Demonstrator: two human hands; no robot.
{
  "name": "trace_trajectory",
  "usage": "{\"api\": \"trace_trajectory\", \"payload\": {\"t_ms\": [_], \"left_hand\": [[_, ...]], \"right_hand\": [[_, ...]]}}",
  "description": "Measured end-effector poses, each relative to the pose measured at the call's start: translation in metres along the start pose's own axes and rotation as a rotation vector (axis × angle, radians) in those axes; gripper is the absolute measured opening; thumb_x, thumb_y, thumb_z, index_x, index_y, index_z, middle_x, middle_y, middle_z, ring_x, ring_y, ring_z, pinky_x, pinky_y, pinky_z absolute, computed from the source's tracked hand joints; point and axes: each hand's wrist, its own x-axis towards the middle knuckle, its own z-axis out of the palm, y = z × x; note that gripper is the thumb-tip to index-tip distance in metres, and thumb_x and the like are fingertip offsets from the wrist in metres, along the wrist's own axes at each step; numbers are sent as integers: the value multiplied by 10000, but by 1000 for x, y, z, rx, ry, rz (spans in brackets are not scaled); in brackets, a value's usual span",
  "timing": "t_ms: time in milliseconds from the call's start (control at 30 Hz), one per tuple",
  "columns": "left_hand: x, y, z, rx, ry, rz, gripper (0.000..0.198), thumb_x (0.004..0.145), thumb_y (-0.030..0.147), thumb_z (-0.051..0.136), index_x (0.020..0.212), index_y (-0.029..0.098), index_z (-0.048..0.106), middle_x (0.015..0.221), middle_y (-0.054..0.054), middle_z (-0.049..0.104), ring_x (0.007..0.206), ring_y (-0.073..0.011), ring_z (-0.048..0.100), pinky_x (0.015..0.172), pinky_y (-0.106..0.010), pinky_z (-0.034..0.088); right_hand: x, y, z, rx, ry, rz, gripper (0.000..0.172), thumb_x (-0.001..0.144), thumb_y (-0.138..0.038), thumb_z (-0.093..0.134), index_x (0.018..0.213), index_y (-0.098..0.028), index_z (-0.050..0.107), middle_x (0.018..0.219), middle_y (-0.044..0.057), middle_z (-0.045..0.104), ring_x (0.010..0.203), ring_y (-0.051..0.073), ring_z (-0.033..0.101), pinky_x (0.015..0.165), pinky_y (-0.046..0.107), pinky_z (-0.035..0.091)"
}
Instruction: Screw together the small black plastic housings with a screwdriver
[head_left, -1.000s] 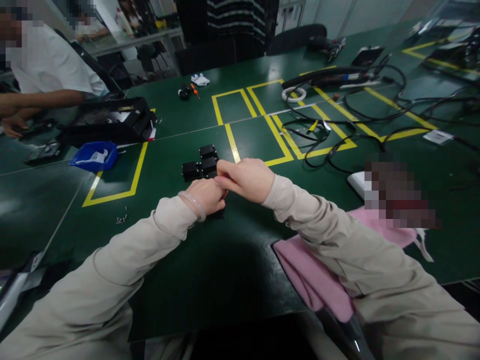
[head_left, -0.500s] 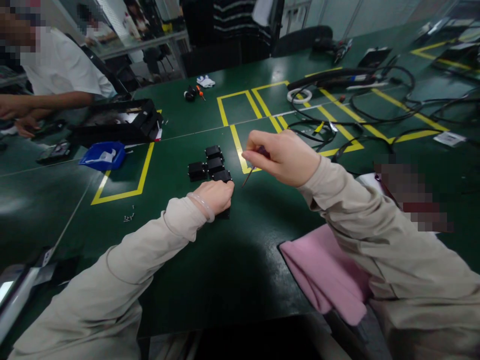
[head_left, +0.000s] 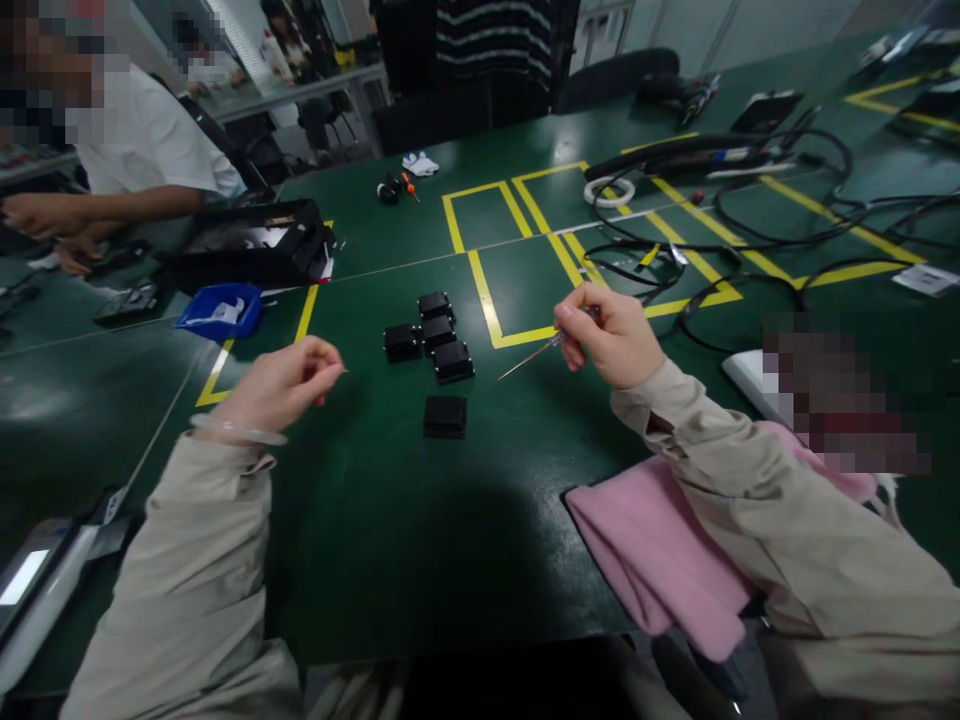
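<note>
I take the lone black module (head_left: pixel 445 416) on the green table (head_left: pixel 420 540) as my landmark; it lies flat and untouched, near the middle of the view.

Far to its left and beyond it, a co-worker's arm (head_left: pixel 112 205) rests by a black tray (head_left: pixel 247 243), with a blue bin (head_left: pixel 219 311) just in front of that tray. A yellow tape line (head_left: pixel 214 372) runs between the bin and the left hand.

Left of the module, the left hand (head_left: pixel 281 385) hovers above the table, thumb and forefinger pinched on something tiny, perhaps a screw (head_left: pixel 343 371); I cannot tell for certain what it is. Half a second ago this hand pressed down on the module; now it has lifted clear and swung away, so the module stands free.

Just beyond the module sits a cluster of four black modules (head_left: pixel 433 334), touching one another, apart from the lone one.

Right of the module, the right hand (head_left: pixel 611 335) is closed around a thin screwdriver (head_left: pixel 534 355), its tip aimed down and left toward the cluster. It has dropped lower than a moment ago. I judge one fastening step is finished.

Further right and nearer me, a pink cloth (head_left: pixel 645 555) lies at the table edge. Beyond the right hand, black cables (head_left: pixel 675 270) sprawl over yellow markings. Bare green surface surrounds the module on the near side, open for movement.
</note>
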Motion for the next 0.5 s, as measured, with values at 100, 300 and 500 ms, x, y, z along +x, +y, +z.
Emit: {"api": "trace_trajectory", "payload": {"t_ms": [100,300,500], "left_hand": [[-21,-65,-13,42,10,-255,246,803,411,485,903,190,525,708,27,572,653,-145,539,618,-234,409],[-34,-136,-7,-68,-95,-428,308,760,502,587,799,199,549,681,36,603,699,-158,548,690,-248,437],[-29,-147,8,-215,-78,-469,300,738,458,648,817,181,563,693,28,624,722,-160,566,715,-247,448]], "right_hand": [[0,7,4,53,-33,26,370,835,-540,608,699,-219,482,386,-89,434,323,73,432,368,213,336],[0,14,9,89,-58,47,360,831,-514,624,700,-215,473,384,-99,432,312,60,421,354,197,348],[0,19,8,92,-66,64,338,838,-482,629,705,-204,490,373,-96,438,310,64,430,348,196,361]]}}
